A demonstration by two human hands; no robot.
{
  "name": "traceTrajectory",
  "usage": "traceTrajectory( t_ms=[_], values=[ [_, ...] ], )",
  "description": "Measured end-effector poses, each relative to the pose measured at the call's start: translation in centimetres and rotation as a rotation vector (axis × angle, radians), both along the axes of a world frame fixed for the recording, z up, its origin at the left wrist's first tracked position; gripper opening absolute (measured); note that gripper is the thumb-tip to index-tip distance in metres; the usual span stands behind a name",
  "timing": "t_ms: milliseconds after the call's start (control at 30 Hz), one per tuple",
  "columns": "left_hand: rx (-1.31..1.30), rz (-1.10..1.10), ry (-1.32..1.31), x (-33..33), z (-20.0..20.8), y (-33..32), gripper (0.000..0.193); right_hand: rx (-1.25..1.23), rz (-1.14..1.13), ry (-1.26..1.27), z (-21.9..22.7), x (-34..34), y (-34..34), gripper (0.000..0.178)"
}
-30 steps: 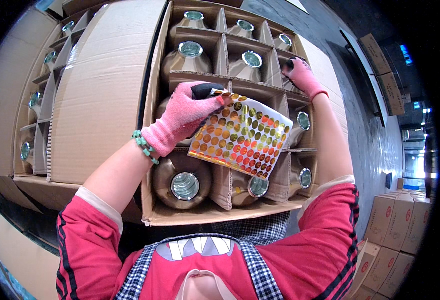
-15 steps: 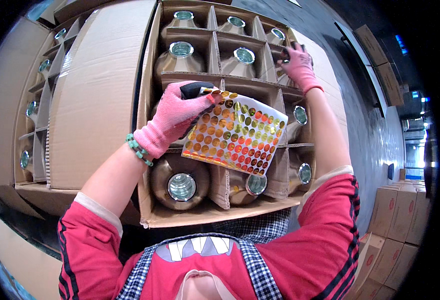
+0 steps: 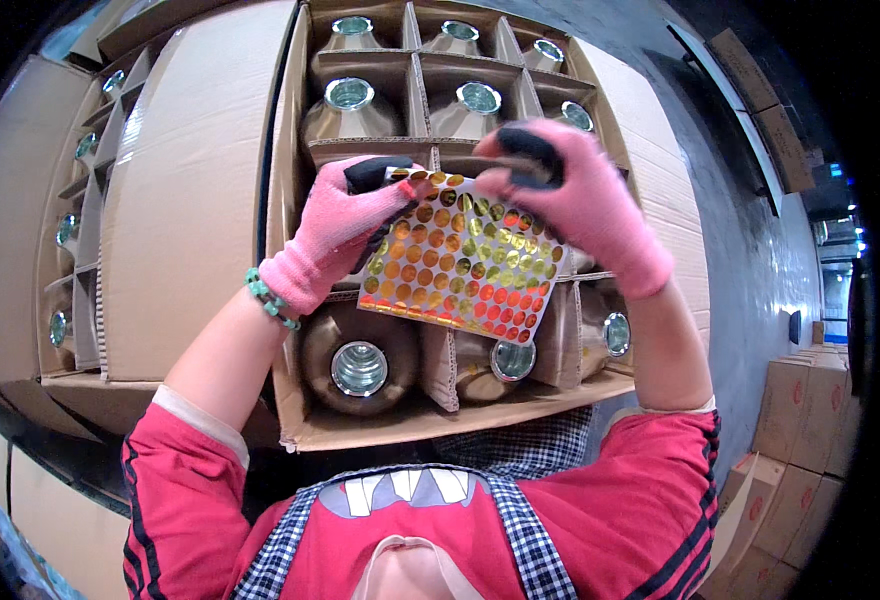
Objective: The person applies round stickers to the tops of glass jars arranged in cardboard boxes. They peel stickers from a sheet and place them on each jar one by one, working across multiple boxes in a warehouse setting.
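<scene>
Back from the far corner of the box comes the right hand [image 3: 585, 205], and now it sits at the top edge of the sticker sheet [image 3: 465, 258], fingers curled in tight over the top rows of dots. Whether it has pinched up a sticker I cannot tell. The left hand [image 3: 335, 235] has stayed put, gripping the top left corner of the sheet between thumb and fingers, holding it flat over the middle of the open cardboard box [image 3: 440, 415]. Both hands wear pink gloves with dark fingertips. The sheet is covered in shiny round dots, gold at the top and orange-red near the bottom. Under it, brown bottles [image 3: 358, 352] with silver caps stand in cardboard pockets. A closed box flap [image 3: 185, 190] lies to the left, with another box of bottles [image 3: 78, 230] past it.
</scene>
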State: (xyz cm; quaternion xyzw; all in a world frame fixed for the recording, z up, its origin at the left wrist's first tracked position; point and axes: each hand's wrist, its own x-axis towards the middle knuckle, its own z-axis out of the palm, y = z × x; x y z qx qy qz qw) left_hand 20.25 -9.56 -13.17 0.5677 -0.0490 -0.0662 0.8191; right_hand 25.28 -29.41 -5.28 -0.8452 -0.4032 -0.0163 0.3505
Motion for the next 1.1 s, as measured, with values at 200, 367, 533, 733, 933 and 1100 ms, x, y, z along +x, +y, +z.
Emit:
traceTrajectory(
  t_ms=[200, 367, 533, 733, 933, 1100],
  values=[
    [0.008, -0.022, -0.012, 0.1, -0.1, -0.3, 0.024, 0.005, -0.054, 0.095, -1.1, -0.9, 1.9, 0.018],
    [-0.014, -0.001, -0.023, 0.0, 0.0, -0.4, 0.021, 0.070, -0.058, 0.065, -1.0, -1.5, 2.0, 0.011],
    [0.054, 0.005, -0.021, -0.1, 0.3, -0.7, 0.021, 0.005, -0.097, -0.026, -1.1, -2.0, 1.5, 0.012],
    [0.006, -0.017, 0.053, 0.0, 0.2, -0.3, 0.020, 0.150, -0.011, -0.144, -1.0, -1.1, 1.5, 0.011],
    [-0.046, -0.067, 0.096, 0.0, 0.5, -1.1, 0.016, -0.296, -0.134, 0.108, -4.2, 10.0, 1.3, 0.035],
    [-0.050, -0.070, 0.111, 0.1, 0.4, -1.0, 0.015, -0.746, -0.132, -0.101, -7.1, 13.2, 4.4, 0.027]
  ],
)
